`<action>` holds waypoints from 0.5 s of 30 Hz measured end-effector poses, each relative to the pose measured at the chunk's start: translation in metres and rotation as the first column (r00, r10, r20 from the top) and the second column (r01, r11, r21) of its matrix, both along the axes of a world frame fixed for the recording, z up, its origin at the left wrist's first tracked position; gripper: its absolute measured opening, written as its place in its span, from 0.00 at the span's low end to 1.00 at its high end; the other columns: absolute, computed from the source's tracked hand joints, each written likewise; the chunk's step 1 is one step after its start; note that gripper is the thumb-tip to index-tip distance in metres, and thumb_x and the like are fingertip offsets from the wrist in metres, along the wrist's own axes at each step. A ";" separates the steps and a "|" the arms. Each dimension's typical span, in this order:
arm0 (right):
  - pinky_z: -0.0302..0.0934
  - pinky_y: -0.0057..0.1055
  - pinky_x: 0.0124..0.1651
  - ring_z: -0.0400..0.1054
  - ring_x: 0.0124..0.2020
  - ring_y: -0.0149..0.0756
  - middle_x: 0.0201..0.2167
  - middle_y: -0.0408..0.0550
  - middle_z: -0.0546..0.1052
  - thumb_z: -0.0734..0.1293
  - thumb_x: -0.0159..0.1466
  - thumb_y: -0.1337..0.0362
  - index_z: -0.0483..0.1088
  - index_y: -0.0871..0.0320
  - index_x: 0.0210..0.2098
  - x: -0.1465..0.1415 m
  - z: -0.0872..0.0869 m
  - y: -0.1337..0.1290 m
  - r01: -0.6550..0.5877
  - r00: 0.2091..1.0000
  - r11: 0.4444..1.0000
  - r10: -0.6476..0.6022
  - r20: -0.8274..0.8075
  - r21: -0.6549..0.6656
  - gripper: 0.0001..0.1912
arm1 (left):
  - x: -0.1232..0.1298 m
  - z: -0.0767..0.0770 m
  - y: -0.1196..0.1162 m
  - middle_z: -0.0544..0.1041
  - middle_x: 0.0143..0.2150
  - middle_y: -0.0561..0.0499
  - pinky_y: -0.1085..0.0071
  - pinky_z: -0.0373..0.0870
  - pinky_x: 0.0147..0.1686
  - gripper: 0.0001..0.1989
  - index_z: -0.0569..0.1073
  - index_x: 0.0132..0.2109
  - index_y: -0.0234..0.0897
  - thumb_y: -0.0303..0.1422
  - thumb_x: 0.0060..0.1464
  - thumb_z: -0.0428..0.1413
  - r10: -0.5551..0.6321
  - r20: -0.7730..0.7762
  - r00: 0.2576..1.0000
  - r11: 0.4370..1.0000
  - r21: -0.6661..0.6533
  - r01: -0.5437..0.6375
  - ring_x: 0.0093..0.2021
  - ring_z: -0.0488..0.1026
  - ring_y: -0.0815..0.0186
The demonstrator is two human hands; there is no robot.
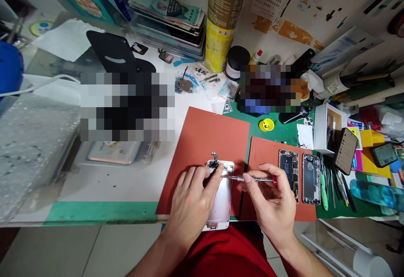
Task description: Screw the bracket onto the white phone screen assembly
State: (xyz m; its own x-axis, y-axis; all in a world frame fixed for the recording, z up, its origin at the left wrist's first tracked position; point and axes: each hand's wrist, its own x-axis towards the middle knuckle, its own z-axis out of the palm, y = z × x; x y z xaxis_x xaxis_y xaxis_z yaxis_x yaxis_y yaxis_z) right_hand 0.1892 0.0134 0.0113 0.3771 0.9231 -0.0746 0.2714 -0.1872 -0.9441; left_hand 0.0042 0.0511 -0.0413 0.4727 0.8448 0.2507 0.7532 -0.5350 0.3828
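Observation:
A white phone screen assembly [219, 205] lies back side up on the left red-brown mat, its lower end over the table edge. My left hand [193, 195] holds it from the left, with the index finger pressed near its top. A small flex cable [214, 157] sticks up from that top end. My right hand [274, 201] pinches a slim metal screwdriver [240, 178] with a red end. Its shaft lies level and the tip reaches the screen's upper part beside my left fingertip; the exact contact spot is too small to make out.
Right of my hand, an opened phone body [288, 172] and a bare phone housing [311, 179] lie on the second mat [265, 149]. Tweezers and a green pry tool [323, 191] sit beyond. A yellow cap [267, 125] and spray can [222, 20] stand behind.

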 end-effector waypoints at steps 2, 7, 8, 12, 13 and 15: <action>0.80 0.36 0.40 0.82 0.34 0.37 0.39 0.45 0.85 0.74 0.69 0.64 0.70 0.50 0.53 0.000 0.001 0.001 0.002 1.000 1.000 -0.002 -0.010 -0.005 0.16 | 0.000 0.001 0.000 0.72 0.42 0.45 0.59 0.63 0.44 0.26 0.73 0.67 0.37 0.20 0.64 0.60 0.000 0.000 1.000 1.000 -0.001 0.000 0.44 0.69 0.55; 0.80 0.32 0.38 0.82 0.31 0.35 0.37 0.43 0.84 0.75 0.69 0.64 0.70 0.50 0.52 0.001 0.003 0.004 0.019 0.999 1.000 -0.019 -0.041 0.008 0.15 | 0.002 0.002 0.002 0.72 0.40 0.46 0.61 0.62 0.42 0.22 0.73 0.66 0.37 0.27 0.67 0.60 0.007 0.028 1.000 1.000 0.019 -0.008 0.43 0.69 0.56; 0.80 0.32 0.38 0.82 0.31 0.35 0.37 0.43 0.84 0.75 0.69 0.64 0.70 0.50 0.52 0.001 0.003 0.004 0.023 0.999 1.000 -0.022 -0.046 0.008 0.15 | 0.002 0.002 0.002 0.72 0.40 0.46 0.61 0.62 0.42 0.22 0.73 0.66 0.38 0.27 0.68 0.60 0.009 0.029 1.000 1.000 0.019 -0.009 0.43 0.69 0.56; 0.80 0.30 0.37 0.82 0.30 0.35 0.35 0.42 0.84 0.75 0.68 0.64 0.71 0.50 0.51 0.000 0.007 0.007 0.053 0.995 0.998 -0.051 -0.089 0.023 0.15 | 0.002 0.003 0.001 0.72 0.40 0.47 0.61 0.61 0.42 0.22 0.73 0.66 0.38 0.27 0.68 0.59 0.011 0.023 1.000 1.000 0.011 -0.011 0.42 0.68 0.57; 0.80 0.30 0.36 0.82 0.30 0.34 0.34 0.41 0.84 0.75 0.68 0.64 0.71 0.50 0.51 0.000 0.007 0.008 0.062 0.992 0.998 -0.059 -0.110 0.023 0.14 | 0.002 0.003 0.001 0.72 0.40 0.47 0.61 0.61 0.42 0.22 0.73 0.67 0.38 0.28 0.68 0.59 0.014 0.025 1.000 1.000 0.007 -0.014 0.42 0.68 0.57; 0.79 0.29 0.33 0.81 0.28 0.34 0.32 0.40 0.84 0.76 0.68 0.64 0.71 0.50 0.50 0.000 0.007 0.011 0.077 0.985 0.997 -0.074 -0.156 0.013 0.14 | 0.003 0.004 0.001 0.72 0.40 0.47 0.61 0.62 0.42 0.22 0.72 0.67 0.39 0.28 0.69 0.59 0.017 0.039 0.999 1.000 -0.002 -0.017 0.42 0.68 0.57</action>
